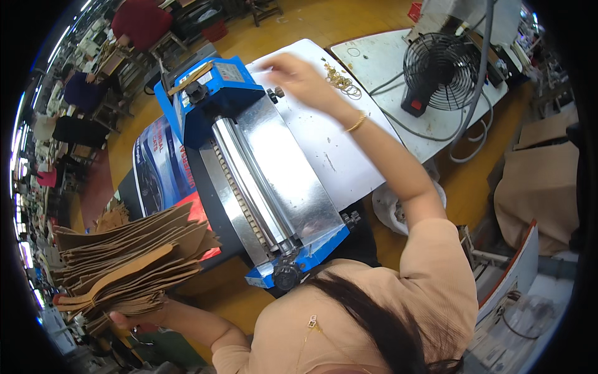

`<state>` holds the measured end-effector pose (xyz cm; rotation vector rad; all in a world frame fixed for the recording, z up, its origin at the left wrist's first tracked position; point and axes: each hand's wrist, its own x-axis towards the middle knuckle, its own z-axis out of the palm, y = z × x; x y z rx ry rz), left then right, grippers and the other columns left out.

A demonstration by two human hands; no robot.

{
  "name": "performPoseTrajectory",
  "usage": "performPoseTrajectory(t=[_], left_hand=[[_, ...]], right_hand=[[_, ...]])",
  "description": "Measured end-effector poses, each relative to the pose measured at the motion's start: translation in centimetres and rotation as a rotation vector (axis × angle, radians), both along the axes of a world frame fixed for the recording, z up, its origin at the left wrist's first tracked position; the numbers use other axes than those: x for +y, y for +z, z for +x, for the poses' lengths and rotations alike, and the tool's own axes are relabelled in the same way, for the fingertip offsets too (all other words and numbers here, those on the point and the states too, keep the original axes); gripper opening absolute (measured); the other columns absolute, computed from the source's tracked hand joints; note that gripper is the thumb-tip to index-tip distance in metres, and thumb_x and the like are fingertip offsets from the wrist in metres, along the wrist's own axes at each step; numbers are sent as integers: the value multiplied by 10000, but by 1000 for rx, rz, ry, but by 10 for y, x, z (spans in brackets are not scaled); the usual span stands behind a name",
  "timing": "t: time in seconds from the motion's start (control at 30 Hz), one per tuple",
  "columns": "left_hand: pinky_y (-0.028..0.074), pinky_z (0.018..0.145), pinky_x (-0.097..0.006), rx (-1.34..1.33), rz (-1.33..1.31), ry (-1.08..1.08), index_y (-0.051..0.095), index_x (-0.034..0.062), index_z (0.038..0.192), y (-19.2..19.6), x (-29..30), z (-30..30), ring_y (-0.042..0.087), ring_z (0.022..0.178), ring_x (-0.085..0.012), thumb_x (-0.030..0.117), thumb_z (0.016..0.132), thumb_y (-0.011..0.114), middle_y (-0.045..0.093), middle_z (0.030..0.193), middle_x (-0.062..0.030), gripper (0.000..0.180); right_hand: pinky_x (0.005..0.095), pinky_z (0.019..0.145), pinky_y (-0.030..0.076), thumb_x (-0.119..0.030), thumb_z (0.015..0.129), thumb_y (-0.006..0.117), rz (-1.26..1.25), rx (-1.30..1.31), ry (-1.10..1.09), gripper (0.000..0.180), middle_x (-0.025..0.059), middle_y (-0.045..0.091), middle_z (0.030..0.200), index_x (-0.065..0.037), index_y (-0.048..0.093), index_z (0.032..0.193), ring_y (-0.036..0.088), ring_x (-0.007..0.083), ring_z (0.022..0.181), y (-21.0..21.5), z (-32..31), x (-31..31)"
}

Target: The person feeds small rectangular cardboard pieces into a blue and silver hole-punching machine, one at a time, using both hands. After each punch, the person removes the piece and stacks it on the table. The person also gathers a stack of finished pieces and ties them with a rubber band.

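Left hand [134, 321]: grips cardboard stack [124, 262] from beneath, off the worktop's near-left edge; loose sheets may slide. Right hand [299, 73]: blurred, grip indeterminable, near roller machine [261, 181].

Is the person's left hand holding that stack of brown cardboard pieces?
Yes, the left hand grips the stack of brown cardboard pieces from underneath, beside the blue roller machine.

White table [324, 149] (roller machine [261, 181], rings [341, 80])
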<state>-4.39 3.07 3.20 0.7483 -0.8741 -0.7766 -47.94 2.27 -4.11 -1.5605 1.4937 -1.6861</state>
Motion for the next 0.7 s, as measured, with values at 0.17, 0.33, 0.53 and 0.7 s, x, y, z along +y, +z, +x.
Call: performPoseTrajectory(t=[0.17,0.33,0.53,0.7], left_hand=[[424,1057,-485,-151,-232,-26,390,44,1432,6,12,16,458,1280,-319,583,830,480,403,1452,-164,814],[439,1034,-489,-68,-66,174,405,47,1416,6,13,40,474,1259,-322,568,823,519,426,1427,-166,797],[457,1012,-469,-58,-15,137,406,50,1409,7,25,57,503,1227,-312,580,813,538,456,1397,-159,809],[467,990,-460,-113,-8,198,395,46,1410,4,24,50,513,1216,-309,608,824,500,469,1380,-156,819]], right_hand=[[378,807,506,-173,851,655,399,404,-661,179,167,664,889,-40,727,947,632,294,901,-105,-149,32],[413,856,510,-183,813,673,652,521,-685,158,198,619,1029,-69,741,897,629,339,938,-161,-193,-3],[436,870,520,-199,826,669,859,527,-764,214,202,587,1115,-18,732,920,628,378,991,-184,-193,-37],[437,826,525,-238,815,681,877,513,-664,297,252,618,1064,49,702,890,646,386,910,-177,-204,-35]])
